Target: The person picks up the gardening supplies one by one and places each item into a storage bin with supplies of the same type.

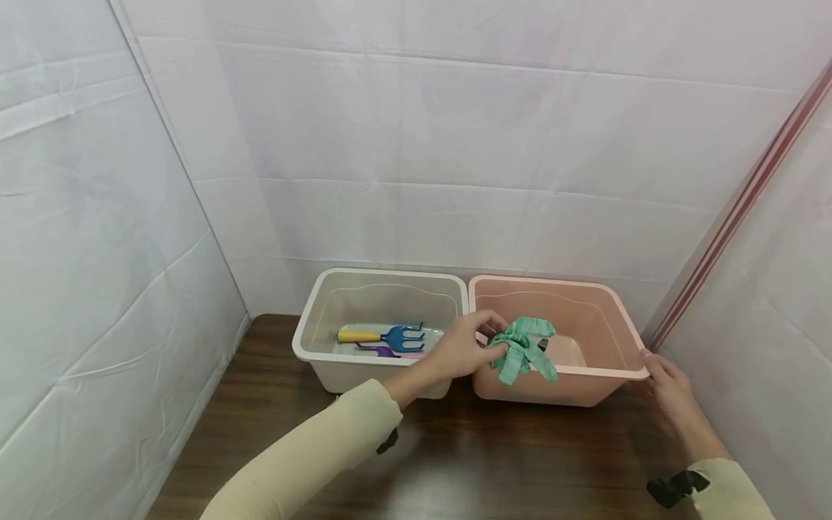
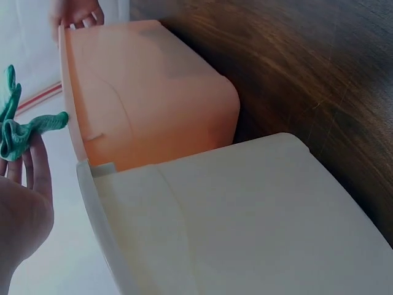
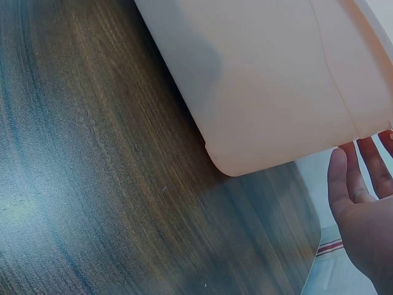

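Note:
My left hand pinches a green, streaked fabric glove, its fingers dangling above the near rim of the pink plastic bin. In the left wrist view the glove is held up beside that bin's rim. At the bin's right near corner, my right hand grips the rim, the thumb on top and the fingers below. The right wrist view has the fingers against the bin's side. Glove and left hand cover part of the pink bin's inside.
To the left stands an off-white bin, close beside the pink one. Inside it lie a blue hand fork with a yellow handle and a purple tool, partly hidden. Both bins rest on a dark wooden table, with white sheeting behind and at the sides.

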`<act>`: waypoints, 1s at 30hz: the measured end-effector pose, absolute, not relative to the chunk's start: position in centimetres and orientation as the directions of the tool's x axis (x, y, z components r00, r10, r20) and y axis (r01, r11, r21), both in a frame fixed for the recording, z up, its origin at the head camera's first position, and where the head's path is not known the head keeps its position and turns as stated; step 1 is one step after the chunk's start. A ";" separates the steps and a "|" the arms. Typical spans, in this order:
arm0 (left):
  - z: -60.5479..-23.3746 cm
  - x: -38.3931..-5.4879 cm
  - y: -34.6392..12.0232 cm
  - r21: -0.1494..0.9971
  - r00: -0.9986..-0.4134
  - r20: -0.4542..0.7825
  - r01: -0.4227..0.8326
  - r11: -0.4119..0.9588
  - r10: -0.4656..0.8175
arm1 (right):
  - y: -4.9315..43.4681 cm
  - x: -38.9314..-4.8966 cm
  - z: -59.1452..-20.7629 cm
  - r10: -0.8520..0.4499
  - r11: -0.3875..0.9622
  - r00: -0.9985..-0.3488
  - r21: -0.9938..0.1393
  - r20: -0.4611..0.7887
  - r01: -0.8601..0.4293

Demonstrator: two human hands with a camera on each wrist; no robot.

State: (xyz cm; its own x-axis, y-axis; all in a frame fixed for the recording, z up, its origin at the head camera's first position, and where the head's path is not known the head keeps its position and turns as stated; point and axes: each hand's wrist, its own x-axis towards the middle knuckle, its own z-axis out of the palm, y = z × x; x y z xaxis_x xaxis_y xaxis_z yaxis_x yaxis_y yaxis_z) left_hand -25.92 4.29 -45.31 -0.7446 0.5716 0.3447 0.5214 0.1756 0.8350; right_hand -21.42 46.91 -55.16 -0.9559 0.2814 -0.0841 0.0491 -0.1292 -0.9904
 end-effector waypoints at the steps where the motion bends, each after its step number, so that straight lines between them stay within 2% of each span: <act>1: -45.2 -26.0 4.3 0.835 -0.748 0.345 0.520 0.178 0.567 | 46.9 -21.4 -55.2 0.284 -0.130 -0.955 -0.990 -0.084 0.049; 7: -45.2 -26.7 4.4 0.849 -0.774 0.346 0.499 0.175 0.531 | 46.8 -21.4 -55.1 0.280 -0.151 -0.957 -0.988 -0.072 0.030; 14: -45.1 -27.3 4.5 0.849 -0.803 0.347 0.489 0.201 0.485 | 46.7 -21.1 -55.0 0.267 -0.114 -0.961 -0.993 -0.068 0.038; 18: -45.3 -27.7 4.7 0.849 -0.816 0.338 0.479 0.223 0.469 | 46.7 -21.1 -55.0 0.253 -0.145 -0.966 -0.989 -0.050 0.014; 30: -46.2 -29.1 5.5 0.897 -0.885 0.273 0.376 0.232 0.378 | 46.6 -21.2 -55.0 0.251 -0.137 -0.965 -0.990 -0.069 0.035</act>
State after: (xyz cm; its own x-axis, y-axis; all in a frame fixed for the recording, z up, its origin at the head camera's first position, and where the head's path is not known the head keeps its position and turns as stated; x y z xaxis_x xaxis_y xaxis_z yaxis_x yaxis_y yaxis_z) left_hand -29.06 5.53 -46.24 -0.8847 0.3777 0.2731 0.3760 0.2320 0.8971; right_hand -21.20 46.57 -54.96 -0.9655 0.2512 -0.0692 0.0352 -0.1375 -0.9899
